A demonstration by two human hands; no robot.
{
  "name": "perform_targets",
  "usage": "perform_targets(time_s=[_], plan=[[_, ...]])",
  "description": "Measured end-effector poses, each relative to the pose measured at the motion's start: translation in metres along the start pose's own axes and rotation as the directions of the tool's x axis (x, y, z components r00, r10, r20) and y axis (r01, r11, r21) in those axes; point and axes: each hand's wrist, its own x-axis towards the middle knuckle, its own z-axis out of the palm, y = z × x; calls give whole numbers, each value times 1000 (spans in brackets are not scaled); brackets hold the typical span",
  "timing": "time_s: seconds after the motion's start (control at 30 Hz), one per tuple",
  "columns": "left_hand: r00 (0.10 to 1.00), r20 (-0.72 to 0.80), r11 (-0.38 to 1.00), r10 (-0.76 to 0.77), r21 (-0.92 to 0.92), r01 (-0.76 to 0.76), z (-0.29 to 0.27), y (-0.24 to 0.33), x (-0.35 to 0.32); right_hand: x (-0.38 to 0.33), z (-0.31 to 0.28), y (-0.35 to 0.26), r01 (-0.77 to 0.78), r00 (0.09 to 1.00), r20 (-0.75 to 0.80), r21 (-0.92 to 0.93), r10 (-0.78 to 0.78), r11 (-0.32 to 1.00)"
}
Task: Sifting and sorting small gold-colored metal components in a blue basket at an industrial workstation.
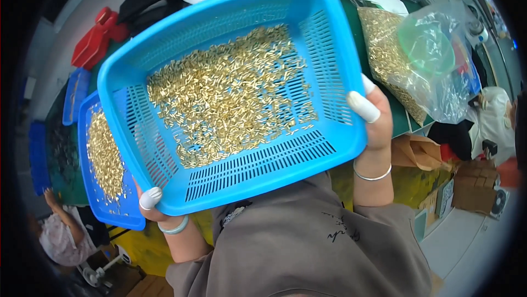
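Both my hands hold a light blue slotted plastic basket (343,151), tilted in front of my body. My left hand (152,205) grips its near left corner, and a white finger cover shows on the thumb. At the right rim, my right hand (377,119) is closed on the basket wall, with white covers on the thumb and a finger. The other fingers of both hands are mostly hidden. Many small gold-coloured metal tubes (225,105) lie spread over the basket floor, thinner toward its right side. More such gold pieces (107,160) fill part of a darker blue tray (122,218) at the left.
A clear plastic bag of gold pieces (384,42) lies on the green table at the right, beside a translucent green round item (425,50). Red scoop-like containers (93,44) stand far left. Other people appear at the lower left (66,236) and right (494,116). A brown paper bag (414,151) sits right.
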Motion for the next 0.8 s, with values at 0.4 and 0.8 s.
perform_targets(time_s=[0.4, 0.8], plan=[[969, 0, 969, -248, -7, 248, 9, 16, -6, -11, 4, -5, -106, 994, -10, 7, 106, 994], [986, 98, 987, -135, -76, 143, 14, 25, -19, -18, 3, 4, -100, 995, -3, 84, 101, 991]])
